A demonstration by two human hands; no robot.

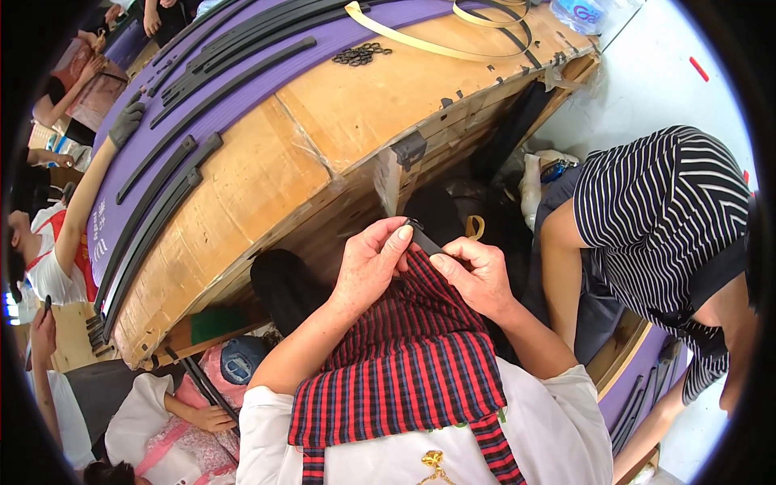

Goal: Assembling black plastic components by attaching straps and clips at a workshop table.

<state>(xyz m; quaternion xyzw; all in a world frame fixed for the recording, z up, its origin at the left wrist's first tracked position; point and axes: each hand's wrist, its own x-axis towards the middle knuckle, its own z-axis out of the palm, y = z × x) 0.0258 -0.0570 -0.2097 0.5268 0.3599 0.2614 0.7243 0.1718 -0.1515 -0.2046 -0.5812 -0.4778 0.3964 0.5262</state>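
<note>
Between my two hands a short black strap (426, 241) is held taut above my lap, with a small dark ring or buckle at its upper left end. My left hand (373, 257) pinches that end between thumb and fingers. The other end runs into my right hand (478, 273), its thumb pressed down on the strap and its fingers curled beneath. Under both hands lies my red-and-black striped apron (396, 380). How far the strap continues behind my right fingers is hidden.
Ahead stands a wooden table (323, 129) with a purple mat (267, 89), several long black straps (242, 73), a pile of black rings (362, 54) and a yellow strip (412, 47). A person in a striped shirt (647, 194) bends close at right; co-workers sit at left.
</note>
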